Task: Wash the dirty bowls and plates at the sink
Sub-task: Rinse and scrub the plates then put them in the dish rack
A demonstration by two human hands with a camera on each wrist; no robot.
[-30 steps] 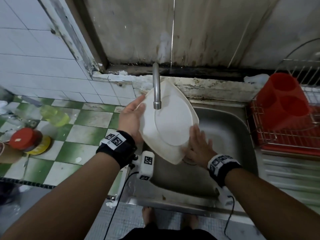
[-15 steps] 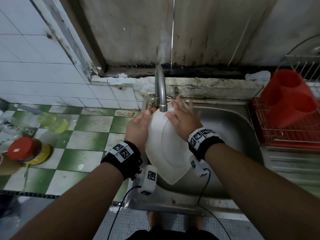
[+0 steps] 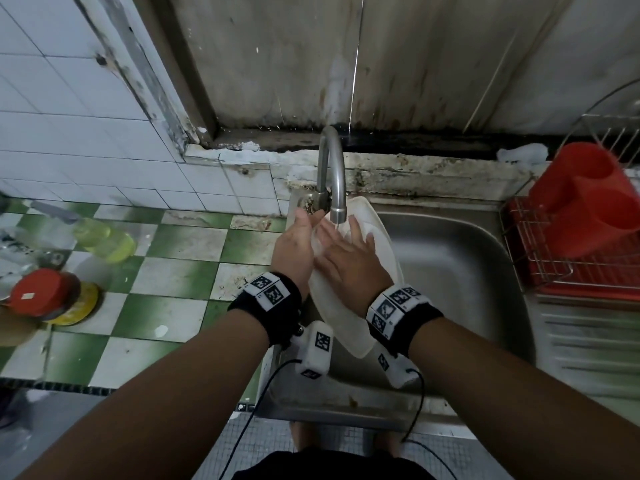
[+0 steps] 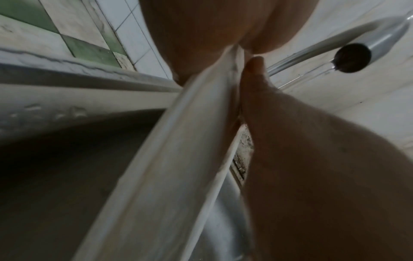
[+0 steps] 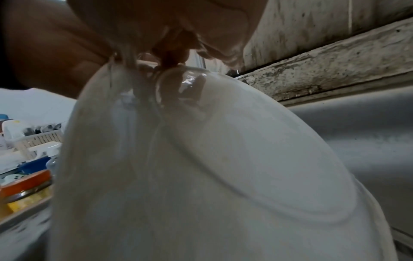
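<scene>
Plate [image 3: 381, 244] stands edge-up, seemingly sandwiched between both hands' fingers [image 3: 356, 233].

Sink station: a plate held on edge under the tap, hands on either side.

The plate [image 3: 360, 327] stands tilted on edge over the left part of the sink [image 3: 460, 271], its upper rim directly below the faucet [image 3: 332, 181] spout, which rises from the back ledge. The left hand [image 3: 294, 247] is against the plate's left side, thumb over the rim; the right hand [image 3: 349, 261] lies flat on the face turned right. Water runs from the spout onto the plate between the hands. The tiled counter [image 3: 166, 271] lies left of the sink, with a bottle [image 3: 100, 237] and a lidded jar [image 3: 45, 296] at its far left. The dish rack [image 3: 554, 268] sits right of the sink, holding a cutlery holder [image 3: 585, 202].
</scene>
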